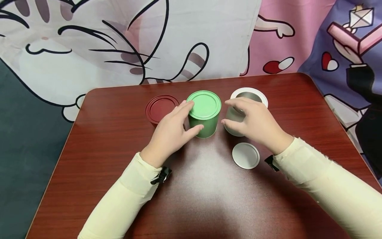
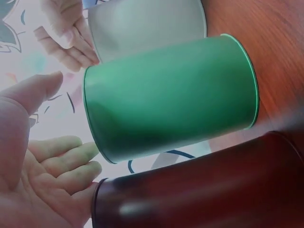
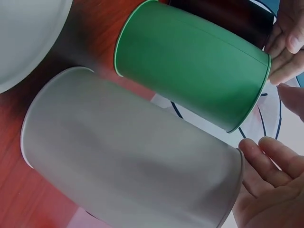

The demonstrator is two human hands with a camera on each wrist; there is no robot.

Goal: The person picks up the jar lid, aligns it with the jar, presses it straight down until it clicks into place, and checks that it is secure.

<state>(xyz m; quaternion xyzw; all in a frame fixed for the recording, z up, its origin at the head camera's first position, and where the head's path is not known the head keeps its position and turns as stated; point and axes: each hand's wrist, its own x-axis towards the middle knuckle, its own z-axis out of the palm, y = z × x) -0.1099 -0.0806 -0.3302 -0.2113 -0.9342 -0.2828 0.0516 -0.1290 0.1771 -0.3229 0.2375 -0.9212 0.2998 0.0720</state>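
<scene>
Three round tins stand in a row on the desk (image 1: 104,139): a red tin (image 1: 160,109) lidded at left, a green tin (image 1: 204,113) lidded in the middle, and a white tin (image 1: 238,114) open at right, its inside hidden. One loose white lid (image 1: 245,155) lies just before it. Left hand (image 1: 170,132), fingers relaxed and spread, touches the green tin's side; right hand (image 1: 256,122), fingers loosely bent, hovers beside the white tin, contact unclear.

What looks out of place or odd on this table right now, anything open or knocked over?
Only the white tin stands out: it is open, and its white lid lies flat on the table in front of it. The green tin and red tin stand upright with lids on. No spill or damage shows.
</scene>
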